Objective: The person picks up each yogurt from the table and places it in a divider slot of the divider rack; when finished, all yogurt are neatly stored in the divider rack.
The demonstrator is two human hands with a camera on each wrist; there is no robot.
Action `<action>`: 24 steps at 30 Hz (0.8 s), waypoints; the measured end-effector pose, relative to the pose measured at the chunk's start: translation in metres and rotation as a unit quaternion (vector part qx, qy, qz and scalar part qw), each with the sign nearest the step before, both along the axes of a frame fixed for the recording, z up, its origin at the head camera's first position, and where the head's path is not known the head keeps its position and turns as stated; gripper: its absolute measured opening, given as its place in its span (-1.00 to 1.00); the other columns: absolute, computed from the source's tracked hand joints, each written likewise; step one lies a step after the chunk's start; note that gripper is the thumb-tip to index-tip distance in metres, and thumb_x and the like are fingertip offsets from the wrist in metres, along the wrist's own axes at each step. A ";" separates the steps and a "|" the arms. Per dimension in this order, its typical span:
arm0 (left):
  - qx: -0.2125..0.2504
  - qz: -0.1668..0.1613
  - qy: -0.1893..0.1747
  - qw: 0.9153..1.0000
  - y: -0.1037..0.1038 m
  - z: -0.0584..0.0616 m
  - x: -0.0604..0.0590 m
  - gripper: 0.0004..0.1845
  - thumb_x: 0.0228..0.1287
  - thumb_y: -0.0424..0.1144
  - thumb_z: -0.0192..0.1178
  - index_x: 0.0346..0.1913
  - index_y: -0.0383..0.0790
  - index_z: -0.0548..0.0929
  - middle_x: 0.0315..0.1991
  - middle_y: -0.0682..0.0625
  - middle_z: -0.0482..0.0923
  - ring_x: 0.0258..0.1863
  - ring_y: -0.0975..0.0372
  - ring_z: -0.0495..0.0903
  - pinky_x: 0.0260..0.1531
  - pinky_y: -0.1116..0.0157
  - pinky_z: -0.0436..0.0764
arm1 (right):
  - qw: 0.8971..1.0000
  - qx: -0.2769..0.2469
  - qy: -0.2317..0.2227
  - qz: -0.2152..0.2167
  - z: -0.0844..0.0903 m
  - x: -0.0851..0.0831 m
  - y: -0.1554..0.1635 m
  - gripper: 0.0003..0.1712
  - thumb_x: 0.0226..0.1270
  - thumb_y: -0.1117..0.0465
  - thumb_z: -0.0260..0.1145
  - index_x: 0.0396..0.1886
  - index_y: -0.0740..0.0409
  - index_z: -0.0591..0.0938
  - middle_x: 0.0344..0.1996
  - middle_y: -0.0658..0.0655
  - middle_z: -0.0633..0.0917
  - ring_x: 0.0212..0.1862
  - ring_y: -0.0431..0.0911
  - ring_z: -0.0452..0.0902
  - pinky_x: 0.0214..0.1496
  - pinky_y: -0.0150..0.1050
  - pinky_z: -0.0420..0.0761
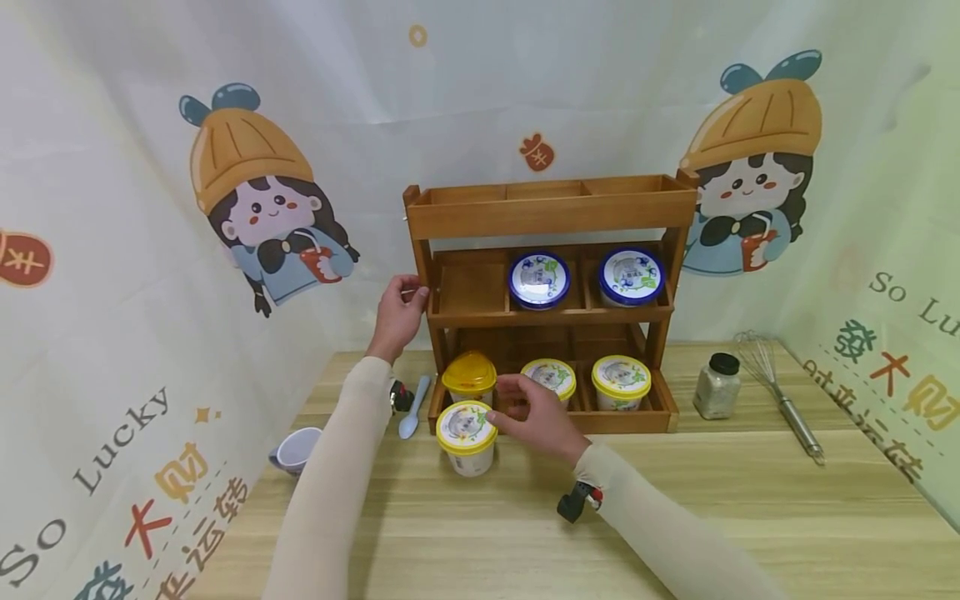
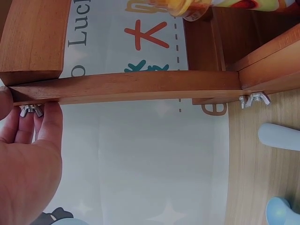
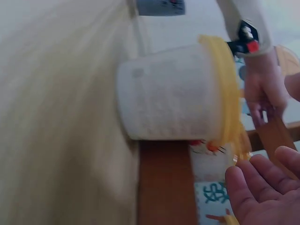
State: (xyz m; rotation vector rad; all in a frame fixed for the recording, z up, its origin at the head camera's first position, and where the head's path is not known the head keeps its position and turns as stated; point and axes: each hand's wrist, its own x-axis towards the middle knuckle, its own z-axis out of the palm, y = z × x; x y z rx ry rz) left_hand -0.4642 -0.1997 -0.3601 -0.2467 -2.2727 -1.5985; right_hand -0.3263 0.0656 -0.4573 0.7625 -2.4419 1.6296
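Note:
My left hand (image 1: 400,317) grips the left side post of a wooden tiered rack (image 1: 551,221). In the left wrist view its fingers bend under the post around a wing nut (image 2: 31,110). My right hand (image 1: 543,417) hovers just right of a white tub with a yellow lid (image 1: 467,427), which stands on the table before the rack. The right wrist view shows the fingers loosely extended, apart from that tub (image 3: 168,93). Behind it, in the lower left compartment, sits a container with a domed orange lid (image 1: 470,372). Two more yellow-lidded tubs (image 1: 622,379) share that tier, one partly behind my right hand.
Two blue-lidded tubs (image 1: 632,277) occupy the middle tier. Left of the rack lie a light-blue spoon (image 1: 414,410) and a small cup (image 1: 297,447). A black-capped jar (image 1: 717,387) and a whisk (image 1: 787,408) are on the right. Printed curtains enclose the table.

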 end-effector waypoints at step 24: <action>-0.006 0.007 0.000 1.000 0.001 0.000 0.000 -0.64 0.66 -0.14 0.12 0.33 -0.22 0.47 0.31 -0.20 0.52 0.30 -0.05 0.56 0.32 -0.05 0.63 | 0.993 0.114 -0.024 0.015 -0.018 0.006 -0.023 0.10 0.10 -0.13 0.69 0.57 0.11 0.41 0.39 0.17 0.57 0.36 0.08 0.53 0.49 0.16 0.52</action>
